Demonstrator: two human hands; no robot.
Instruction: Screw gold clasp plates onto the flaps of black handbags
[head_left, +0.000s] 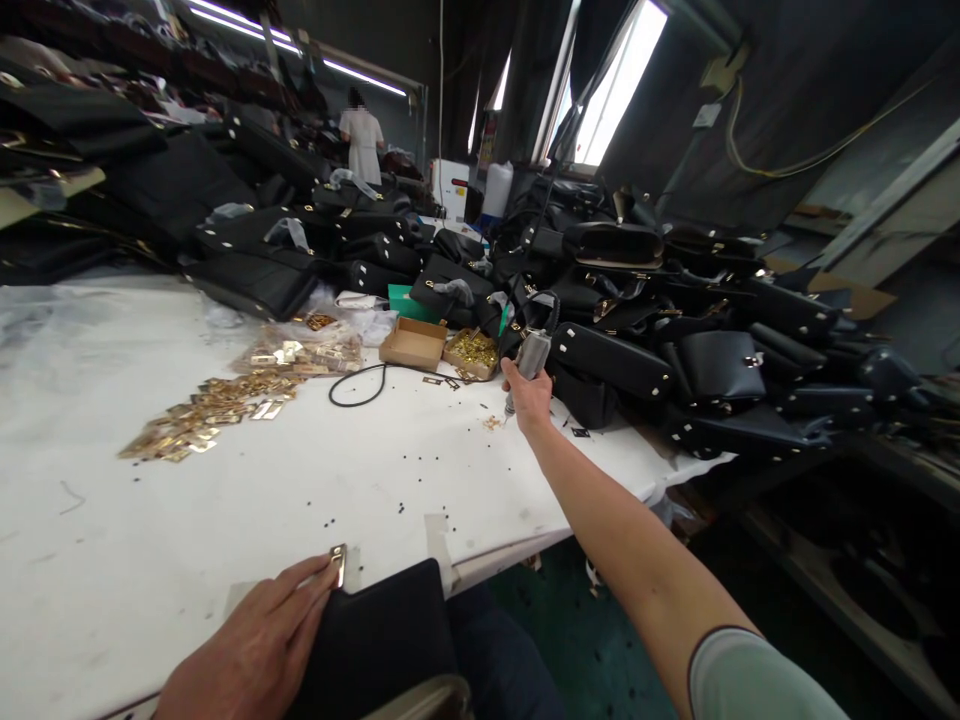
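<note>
My left hand (259, 635) lies at the near table edge, fingers pressed together at the corner of a black leather bag (382, 620). Its fingertips meet a small gold metal clasp plate (338, 565) at the bag's edge. Stretched out to the far right, my right hand (529, 396) is wrapped round a grey electric screwdriver (533, 353), its tip pointing down at the table. A black cord (553, 312) rises from the tool's top. Beside its tip lies a little cluster of small gold pieces (491, 423).
Gold metal plates (217, 410) are heaped on the white table (247, 520). Behind are a cardboard box (413, 343), a box of gold screws (474, 350) and a looped black cable (358, 403). Black bags (611, 360) pile up at back and right. A person (363, 140) stands far off.
</note>
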